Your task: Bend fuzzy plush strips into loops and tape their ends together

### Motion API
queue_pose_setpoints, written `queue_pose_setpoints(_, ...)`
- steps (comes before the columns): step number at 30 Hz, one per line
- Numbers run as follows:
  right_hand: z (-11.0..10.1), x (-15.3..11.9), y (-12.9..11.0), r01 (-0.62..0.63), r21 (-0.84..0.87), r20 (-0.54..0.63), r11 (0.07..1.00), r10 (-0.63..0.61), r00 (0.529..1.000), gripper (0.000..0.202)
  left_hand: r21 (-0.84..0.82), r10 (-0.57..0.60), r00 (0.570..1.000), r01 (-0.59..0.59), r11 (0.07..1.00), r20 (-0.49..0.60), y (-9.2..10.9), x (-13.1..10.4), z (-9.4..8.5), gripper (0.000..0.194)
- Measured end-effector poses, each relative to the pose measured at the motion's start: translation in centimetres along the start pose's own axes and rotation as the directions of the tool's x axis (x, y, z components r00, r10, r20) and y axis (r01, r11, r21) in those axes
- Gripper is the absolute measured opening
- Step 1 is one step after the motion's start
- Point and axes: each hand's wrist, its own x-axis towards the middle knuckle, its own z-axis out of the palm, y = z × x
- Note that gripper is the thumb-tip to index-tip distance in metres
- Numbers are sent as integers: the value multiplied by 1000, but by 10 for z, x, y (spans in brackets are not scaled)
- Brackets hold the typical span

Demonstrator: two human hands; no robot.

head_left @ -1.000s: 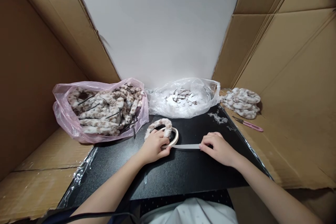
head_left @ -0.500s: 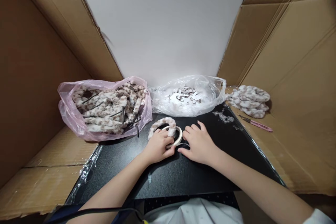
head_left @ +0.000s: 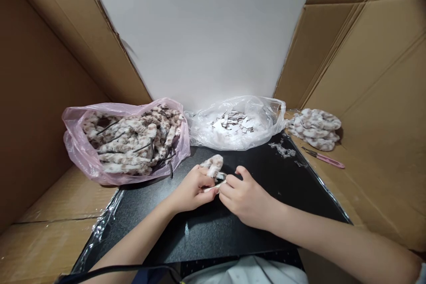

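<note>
One brown-spotted cream plush band (head_left: 214,164) and one white, ring-shaped tape roll (head_left: 213,187) are together over the black tabletop (head_left: 216,237), the left hand (head_left: 192,190) curled around both. The right hand (head_left: 249,199), one finger raised, pinches the roll's edge. Beyond lie one pink plastic bag (head_left: 76,144) and one clear plastic bag (head_left: 268,129); one pair of pink-handled snips (head_left: 329,160) lies rightward.

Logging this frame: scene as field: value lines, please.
Left hand: holds furry band and pale tape roll
Right hand: at tape roll, grip unclear
Surface: black tabletop
Left side: pink bag, furry pieces inside
Back centre: clear bag, scraps inside
Right side: furry pile, pink-handled tool
</note>
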Motion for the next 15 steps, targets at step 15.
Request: queue_pose_setpoints(15, -34, -41, 14, -384, 704, 130, 597, 424, 896, 8, 281, -38, 992, 3, 960, 118, -13, -8, 7, 33)
